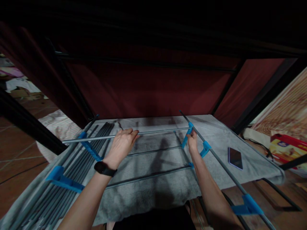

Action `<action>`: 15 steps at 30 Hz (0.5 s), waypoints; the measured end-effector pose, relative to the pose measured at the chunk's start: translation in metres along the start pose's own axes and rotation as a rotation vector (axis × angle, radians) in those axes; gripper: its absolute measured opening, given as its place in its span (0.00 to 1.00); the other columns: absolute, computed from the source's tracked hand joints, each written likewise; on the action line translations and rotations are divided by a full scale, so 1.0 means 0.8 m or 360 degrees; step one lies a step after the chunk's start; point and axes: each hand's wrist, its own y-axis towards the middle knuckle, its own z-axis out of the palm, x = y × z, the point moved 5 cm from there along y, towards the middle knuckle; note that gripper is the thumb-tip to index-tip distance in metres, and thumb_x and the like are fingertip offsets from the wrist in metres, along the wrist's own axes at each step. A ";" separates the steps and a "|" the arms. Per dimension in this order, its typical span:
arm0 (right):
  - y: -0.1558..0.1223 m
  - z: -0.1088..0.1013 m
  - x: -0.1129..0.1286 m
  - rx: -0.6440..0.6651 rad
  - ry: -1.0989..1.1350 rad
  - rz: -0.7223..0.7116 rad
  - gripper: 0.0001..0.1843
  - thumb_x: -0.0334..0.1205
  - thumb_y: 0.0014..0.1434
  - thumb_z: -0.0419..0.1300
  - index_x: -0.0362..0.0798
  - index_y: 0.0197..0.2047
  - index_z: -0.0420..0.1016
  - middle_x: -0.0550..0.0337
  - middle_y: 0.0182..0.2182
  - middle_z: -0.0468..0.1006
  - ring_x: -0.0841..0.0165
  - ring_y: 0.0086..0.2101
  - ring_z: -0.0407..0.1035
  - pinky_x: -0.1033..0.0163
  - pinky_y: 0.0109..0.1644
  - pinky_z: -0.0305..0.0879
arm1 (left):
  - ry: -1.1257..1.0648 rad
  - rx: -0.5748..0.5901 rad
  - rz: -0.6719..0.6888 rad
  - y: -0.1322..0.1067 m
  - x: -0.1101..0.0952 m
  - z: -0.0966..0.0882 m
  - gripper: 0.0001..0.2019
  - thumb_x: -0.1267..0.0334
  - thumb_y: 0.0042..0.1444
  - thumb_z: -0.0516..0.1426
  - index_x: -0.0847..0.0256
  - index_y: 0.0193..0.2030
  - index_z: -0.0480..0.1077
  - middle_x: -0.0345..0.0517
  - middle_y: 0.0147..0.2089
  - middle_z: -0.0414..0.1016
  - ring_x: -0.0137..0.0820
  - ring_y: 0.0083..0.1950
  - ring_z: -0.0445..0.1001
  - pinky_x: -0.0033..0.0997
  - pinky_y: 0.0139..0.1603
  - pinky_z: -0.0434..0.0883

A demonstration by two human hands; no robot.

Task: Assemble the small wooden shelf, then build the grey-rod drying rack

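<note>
A grey metal tube (158,131) runs crosswise above a partly assembled tube frame. My left hand (125,138), with a black watch on the wrist, is closed over this tube left of its middle. The tube's left end sticks out past a blue plastic connector (90,147). At its right end, my right hand (192,140) is closed on another blue plastic connector (185,138), fingertips close to the joint. That connector sits on a long side tube (223,163), which carries more blue connectors (205,149). My right fingers are partly hidden.
Several loose grey tubes (69,185) lie bundled at the left on a grey cloth (148,163) covering the low surface. A phone (235,158) lies at the right. Dark red panels (153,89) with black posts rise behind. A red-yellow package (286,148) stands beyond the right edge.
</note>
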 end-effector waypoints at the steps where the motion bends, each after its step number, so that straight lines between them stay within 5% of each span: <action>1: 0.001 0.000 -0.001 0.0006 -0.0030 -0.0020 0.30 0.45 0.49 0.53 0.48 0.55 0.69 0.53 0.51 0.76 0.61 0.51 0.68 0.55 0.61 0.60 | 0.0010 -0.0012 0.0009 0.002 0.000 0.002 0.18 0.58 0.70 0.46 0.61 0.53 0.73 0.52 0.41 0.76 0.40 0.46 0.74 0.38 0.49 0.64; 6: 0.001 -0.008 -0.004 -0.0063 -0.0153 -0.0089 0.23 0.45 0.48 0.53 0.49 0.47 0.74 0.58 0.37 0.78 0.61 0.38 0.70 0.55 0.50 0.66 | 0.0030 -0.0051 0.0080 0.006 0.002 0.020 0.15 0.61 0.69 0.47 0.61 0.48 0.73 0.53 0.41 0.76 0.41 0.44 0.74 0.39 0.46 0.63; 15: -0.006 -0.008 0.004 -0.0093 -0.0305 -0.0157 0.27 0.45 0.50 0.50 0.49 0.52 0.72 0.55 0.41 0.78 0.61 0.41 0.70 0.56 0.49 0.66 | -0.0024 -0.0050 0.0076 0.010 0.008 0.039 0.13 0.62 0.69 0.48 0.62 0.44 0.72 0.52 0.39 0.75 0.41 0.43 0.73 0.40 0.46 0.62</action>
